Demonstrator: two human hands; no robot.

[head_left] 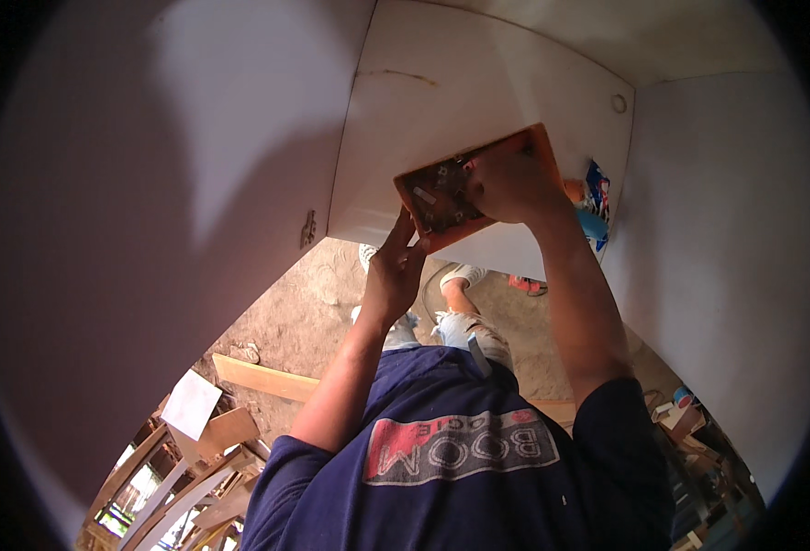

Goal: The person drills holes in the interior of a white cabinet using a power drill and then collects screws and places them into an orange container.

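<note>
A shallow orange-brown box (471, 231) rests tilted at an angle on a white panel in front of me. Small metal pieces and a pale strip lie loose in its dark bottom. My left hand (396, 275) grips the box at its near left corner, thumb on the near wall and fingers along the left side. Inside the box's right half is my right hand (512, 186), its fingers curled and pressed together among the small pieces. What those fingers hold, if anything, is hidden.
White cabinet walls stand on the left (240, 138) and right (708, 202). A metal hinge (308, 230) sits on the left one. Right of the box lie a blue packet (597, 188) and a light-blue object (592, 226). On the dirt floor are a plank (262, 375) and wood scraps.
</note>
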